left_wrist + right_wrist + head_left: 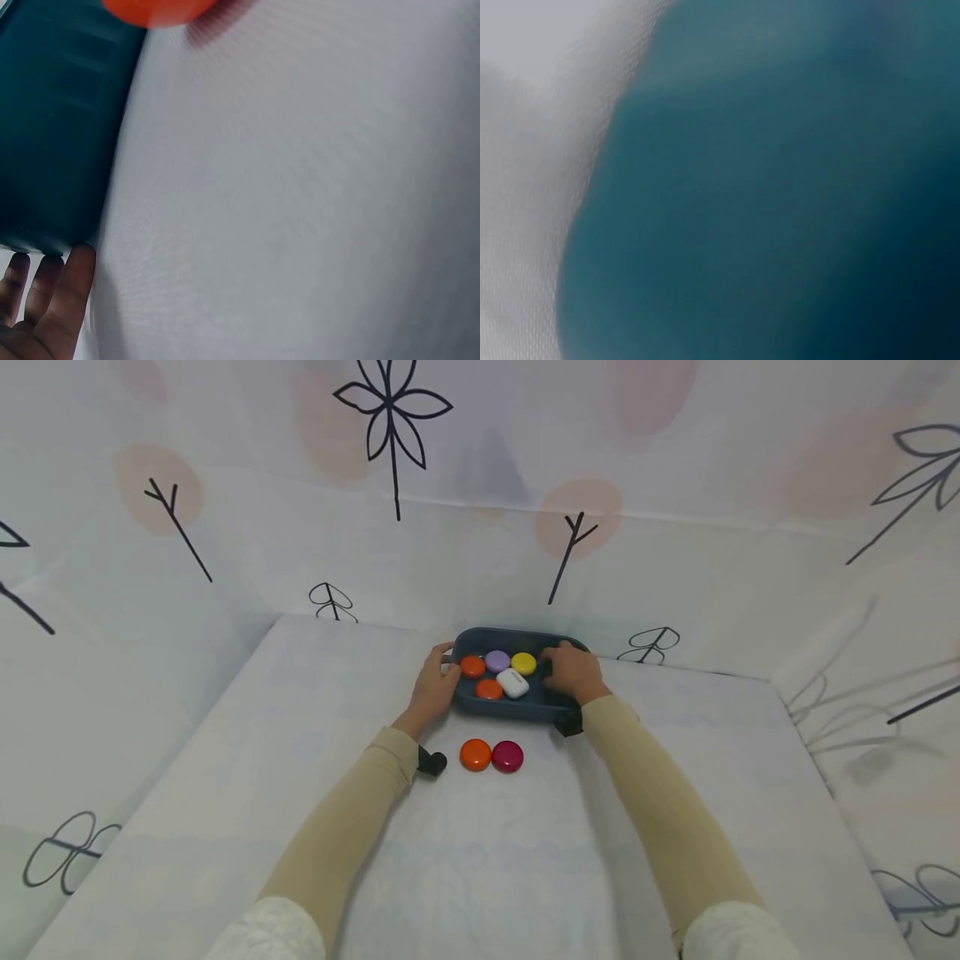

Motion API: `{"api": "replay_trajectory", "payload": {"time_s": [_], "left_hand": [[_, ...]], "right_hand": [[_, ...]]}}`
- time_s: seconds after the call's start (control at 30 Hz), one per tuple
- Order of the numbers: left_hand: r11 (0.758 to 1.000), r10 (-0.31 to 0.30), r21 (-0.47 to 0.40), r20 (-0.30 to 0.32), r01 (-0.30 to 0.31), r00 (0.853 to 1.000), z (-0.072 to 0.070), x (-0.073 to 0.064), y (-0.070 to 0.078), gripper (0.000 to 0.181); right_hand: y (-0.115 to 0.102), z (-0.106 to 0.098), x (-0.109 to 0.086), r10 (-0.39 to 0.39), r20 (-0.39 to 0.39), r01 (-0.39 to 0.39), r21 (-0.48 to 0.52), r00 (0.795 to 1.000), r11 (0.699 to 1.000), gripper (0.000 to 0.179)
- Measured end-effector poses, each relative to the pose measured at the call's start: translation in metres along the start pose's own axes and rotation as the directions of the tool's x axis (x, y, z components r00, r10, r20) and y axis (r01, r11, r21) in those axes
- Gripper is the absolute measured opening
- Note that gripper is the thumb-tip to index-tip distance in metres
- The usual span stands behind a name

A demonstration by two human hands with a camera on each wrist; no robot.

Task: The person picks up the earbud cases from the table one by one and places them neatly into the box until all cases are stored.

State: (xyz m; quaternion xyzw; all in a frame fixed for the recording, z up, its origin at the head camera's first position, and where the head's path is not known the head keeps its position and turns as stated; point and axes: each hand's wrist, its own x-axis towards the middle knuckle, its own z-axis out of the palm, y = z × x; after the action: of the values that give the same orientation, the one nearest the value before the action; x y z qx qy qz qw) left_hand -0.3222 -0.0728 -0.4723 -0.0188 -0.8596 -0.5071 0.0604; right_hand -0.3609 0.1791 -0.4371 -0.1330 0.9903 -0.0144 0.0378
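Observation:
A dark blue-teal rectangular tray (510, 712) with rounded corners sits toward the back of the table. At its left end is my left hand (433, 681); the left wrist view shows its fairly straight fingers (69, 300) with the tips against the tray's end wall. My right hand (576, 672) reaches over the tray's right end, fingers bent down inside. I cannot tell whether it holds something dark between thumb and fingers. Inside the tray lie an orange-red piece (472, 667), another orange-red piece (489, 690), a purple one (497, 661), a yellow one (523, 664) and a white one (513, 683).
In front of the tray, an orange round piece (476, 755) and a dark red round piece (507, 757) lie side by side on the white-covered table (487, 877). Patterned cloth walls (465, 552) rise behind the table and along its sides.

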Motion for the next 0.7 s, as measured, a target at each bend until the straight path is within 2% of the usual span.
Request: {"api": "replay_trajectory", "payload": {"time_s": [0.4, 0.7], "left_hand": [[1.000, -0.016, -0.002, -0.003, 0.016, 1.000, -0.001, -0.002, 0.004, 0.051], [1.000, -0.011, -0.002, -0.001, 0.011, 1.000, -0.001, -0.003, 0.004, 0.049]], "right_hand": [[0.002, -0.005, -0.006, -0.010, -0.049, 0.018, 0.172, 0.999, 0.985, 0.037], [-0.001, -0.009, -0.020, -0.034, -0.100, 0.057, 0.240, 0.994, 0.969, 0.039]]}}
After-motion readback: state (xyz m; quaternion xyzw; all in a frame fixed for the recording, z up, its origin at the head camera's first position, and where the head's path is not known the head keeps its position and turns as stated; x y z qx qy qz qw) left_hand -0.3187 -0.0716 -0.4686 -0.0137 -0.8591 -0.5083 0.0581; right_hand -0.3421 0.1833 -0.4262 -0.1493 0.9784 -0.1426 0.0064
